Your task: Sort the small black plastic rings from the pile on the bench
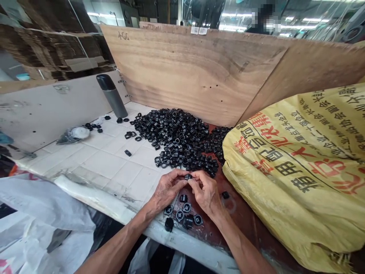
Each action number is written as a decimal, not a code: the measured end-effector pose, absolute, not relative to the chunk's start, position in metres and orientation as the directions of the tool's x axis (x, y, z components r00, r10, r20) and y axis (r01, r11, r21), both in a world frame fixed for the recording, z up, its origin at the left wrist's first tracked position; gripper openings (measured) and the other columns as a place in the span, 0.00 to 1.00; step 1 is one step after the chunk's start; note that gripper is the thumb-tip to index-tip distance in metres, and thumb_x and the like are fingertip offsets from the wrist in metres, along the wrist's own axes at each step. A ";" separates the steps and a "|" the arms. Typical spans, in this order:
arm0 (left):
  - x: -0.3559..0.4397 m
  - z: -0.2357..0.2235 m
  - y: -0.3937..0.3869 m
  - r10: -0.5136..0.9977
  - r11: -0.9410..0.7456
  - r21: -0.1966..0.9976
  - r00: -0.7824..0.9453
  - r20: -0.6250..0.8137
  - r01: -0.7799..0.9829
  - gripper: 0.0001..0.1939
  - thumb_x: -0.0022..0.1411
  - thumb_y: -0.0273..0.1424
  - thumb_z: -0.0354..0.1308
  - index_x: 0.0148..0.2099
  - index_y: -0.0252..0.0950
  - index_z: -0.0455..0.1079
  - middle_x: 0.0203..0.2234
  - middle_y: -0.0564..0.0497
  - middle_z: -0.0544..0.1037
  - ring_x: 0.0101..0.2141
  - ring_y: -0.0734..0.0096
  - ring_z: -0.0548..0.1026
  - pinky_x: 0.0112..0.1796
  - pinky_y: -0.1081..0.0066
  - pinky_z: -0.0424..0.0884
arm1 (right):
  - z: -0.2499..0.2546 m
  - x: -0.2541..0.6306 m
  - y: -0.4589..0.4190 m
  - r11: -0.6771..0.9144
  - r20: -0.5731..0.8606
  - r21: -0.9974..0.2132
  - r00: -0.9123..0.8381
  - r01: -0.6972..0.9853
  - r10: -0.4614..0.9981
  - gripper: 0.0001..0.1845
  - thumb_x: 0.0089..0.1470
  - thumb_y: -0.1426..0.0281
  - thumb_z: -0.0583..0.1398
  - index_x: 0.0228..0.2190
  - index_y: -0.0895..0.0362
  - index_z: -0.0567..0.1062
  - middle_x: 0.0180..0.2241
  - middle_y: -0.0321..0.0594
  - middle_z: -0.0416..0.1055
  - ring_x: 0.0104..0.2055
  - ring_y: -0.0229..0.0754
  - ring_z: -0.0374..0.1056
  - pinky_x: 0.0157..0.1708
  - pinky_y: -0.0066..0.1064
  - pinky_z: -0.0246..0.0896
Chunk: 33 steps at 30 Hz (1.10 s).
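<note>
My left hand (pixel 168 188) and my right hand (pixel 205 192) meet over the table's near edge, fingertips pinched together on one small black plastic ring (pixel 187 176). Just below the hands lie several black round caps (pixel 183 215) in a small cluster. A big pile of black rings (pixel 179 139) spreads across the table right behind the hands. One more loose black piece (pixel 225 195) lies to the right of my right hand.
A bulging yellow printed sack (pixel 299 171) fills the right side. A grey flask (pixel 112 96) stands at the back left, near a crumpled clear bag (pixel 73 134). Plywood boards (pixel 199 72) wall the table. White plastic sheeting (pixel 42 217) hangs at lower left. A person stands beyond the boards.
</note>
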<state>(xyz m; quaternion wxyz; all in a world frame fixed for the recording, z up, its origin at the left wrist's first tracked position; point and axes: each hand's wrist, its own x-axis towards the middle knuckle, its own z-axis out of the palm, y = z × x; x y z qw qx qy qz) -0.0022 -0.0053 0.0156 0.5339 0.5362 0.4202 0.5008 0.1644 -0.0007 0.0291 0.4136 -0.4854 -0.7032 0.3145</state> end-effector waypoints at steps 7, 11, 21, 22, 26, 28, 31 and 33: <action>-0.007 0.008 -0.005 0.840 -0.540 0.787 0.256 0.479 0.298 0.13 0.67 0.25 0.52 0.51 0.39 0.72 0.45 0.45 0.79 0.49 0.64 0.76 0.50 0.62 0.73 | 0.021 0.155 -0.002 -0.088 -0.120 -0.971 -0.136 0.220 0.983 0.21 0.62 0.54 0.54 0.24 0.54 0.69 0.12 0.30 0.64 0.15 0.37 0.62 0.20 0.27 0.59; -0.004 0.013 -0.008 0.890 -0.447 0.859 0.227 0.397 0.249 0.12 0.66 0.28 0.54 0.50 0.39 0.73 0.45 0.45 0.79 0.46 0.63 0.77 0.48 0.62 0.75 | 0.024 0.156 -0.002 -0.022 -0.065 -0.947 -0.125 0.320 0.990 0.28 0.65 0.51 0.49 0.20 0.54 0.67 0.10 0.30 0.61 0.13 0.36 0.59 0.19 0.27 0.57; -0.007 0.026 -0.011 0.973 -0.196 0.979 0.138 0.186 0.057 0.10 0.62 0.35 0.61 0.44 0.36 0.75 0.39 0.47 0.80 0.39 0.65 0.79 0.44 0.66 0.76 | 0.021 0.158 -0.004 0.202 0.139 -0.928 -0.210 0.314 0.968 0.12 0.63 0.61 0.55 0.32 0.54 0.72 0.20 0.32 0.70 0.18 0.37 0.66 0.22 0.27 0.63; -0.008 0.025 -0.012 0.969 -0.221 0.970 0.139 0.206 0.100 0.10 0.62 0.35 0.61 0.44 0.37 0.75 0.40 0.48 0.80 0.40 0.65 0.79 0.45 0.66 0.75 | 0.020 0.157 -0.004 0.165 0.105 -0.939 -0.206 0.302 0.973 0.12 0.63 0.61 0.55 0.31 0.54 0.72 0.20 0.32 0.70 0.18 0.37 0.66 0.21 0.26 0.63; -0.011 0.023 -0.021 0.989 -0.062 0.998 0.136 0.058 0.024 0.11 0.62 0.35 0.61 0.46 0.36 0.73 0.38 0.48 0.81 0.38 0.65 0.79 0.42 0.66 0.76 | 0.020 0.155 -0.007 0.260 0.196 -0.902 -0.210 0.345 0.958 0.09 0.61 0.63 0.57 0.37 0.54 0.73 0.31 0.39 0.76 0.26 0.39 0.72 0.24 0.26 0.65; -0.012 0.021 -0.024 0.988 -0.007 1.000 0.155 0.009 -0.014 0.11 0.62 0.34 0.61 0.46 0.35 0.72 0.38 0.48 0.81 0.38 0.65 0.79 0.43 0.65 0.76 | 0.021 0.153 -0.009 0.300 0.223 -0.881 -0.238 0.365 0.945 0.08 0.61 0.65 0.56 0.37 0.54 0.74 0.30 0.39 0.75 0.27 0.40 0.72 0.25 0.26 0.65; -0.014 0.016 -0.027 0.979 -0.152 0.979 0.154 0.131 0.133 0.09 0.64 0.31 0.58 0.46 0.37 0.73 0.40 0.48 0.80 0.42 0.65 0.78 0.46 0.65 0.74 | 0.020 0.149 -0.011 0.151 0.085 -0.939 -0.217 0.308 0.972 0.08 0.59 0.65 0.57 0.33 0.55 0.73 0.20 0.34 0.71 0.22 0.39 0.69 0.23 0.26 0.62; -0.016 0.015 -0.029 0.951 -0.295 0.916 0.176 0.254 0.272 0.09 0.65 0.30 0.56 0.47 0.39 0.73 0.42 0.48 0.79 0.44 0.65 0.77 0.48 0.65 0.73 | 0.019 0.147 -0.010 -0.005 -0.054 -0.973 -0.207 0.230 0.977 0.09 0.59 0.63 0.57 0.31 0.55 0.72 0.17 0.32 0.69 0.20 0.39 0.68 0.23 0.26 0.62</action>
